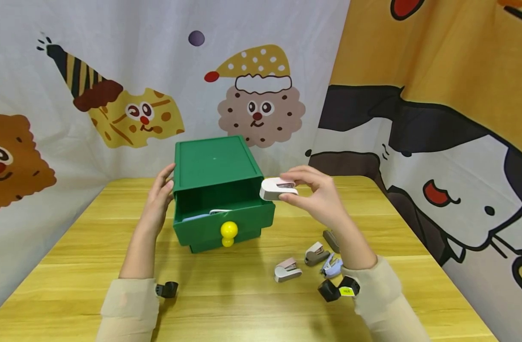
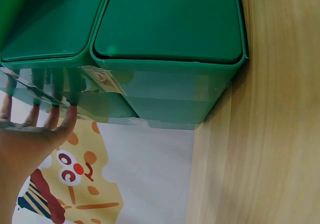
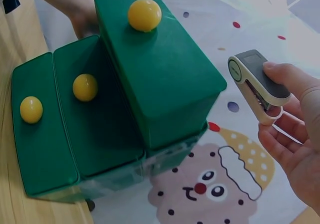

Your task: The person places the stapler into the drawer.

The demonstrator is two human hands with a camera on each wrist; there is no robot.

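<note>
My right hand point(image 1: 318, 192) pinches a small grey-and-white stapler point(image 1: 277, 189) between thumb and fingers, just off the right front corner of the open top drawer. In the right wrist view the stapler point(image 3: 257, 84) is tilted, its jaw parted. The green drawer unit point(image 1: 214, 164) has three drawers with yellow knobs point(image 3: 145, 14); the top one point(image 3: 165, 69) is pulled out, the lower two are closed. Inside it, a pale blue thing point(image 1: 195, 217) and a white edge show over the front. My left hand point(image 2: 35, 139) rests straight fingers against the unit's left side.
On the wooden table point(image 1: 227, 304), right of the unit, lie several small staplers: a pink-and-white one point(image 1: 287, 270), a brown-and-white one point(image 1: 316, 254), a light blue one point(image 1: 331, 266) and a dark one point(image 1: 331, 241) partly behind my right forearm. A cartoon-print curtain point(image 1: 149, 28) hangs behind.
</note>
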